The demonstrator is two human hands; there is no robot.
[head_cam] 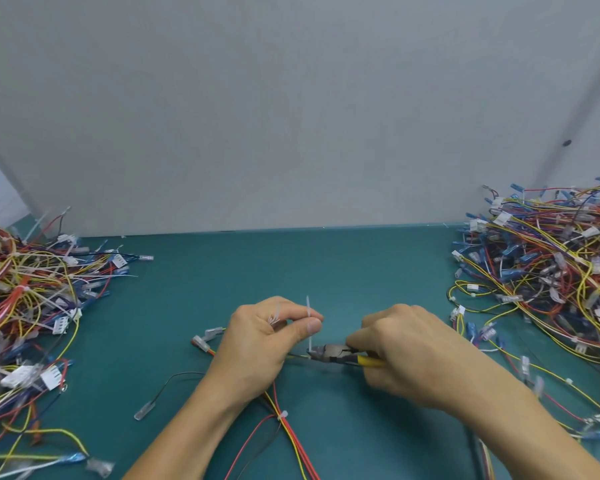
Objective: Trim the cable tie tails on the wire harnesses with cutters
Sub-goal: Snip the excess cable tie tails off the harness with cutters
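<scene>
Okay, head view, lower centre. The left hand (257, 344) has its fingers (312, 325) pinching the upright cable tie tail (308, 313). The right hand (406, 355) is curled round the yellow handles of the cutters (333, 355), whose jaws sit at the tail's base, just under the pinch. This cut isn't done yet. The lower tie (283, 415) on the same harness (291, 441) looks already short. Harness piles at mid-left (32, 299) and mid-right (551, 258) of the bench (222, 278) suggest plenty is left.
</scene>
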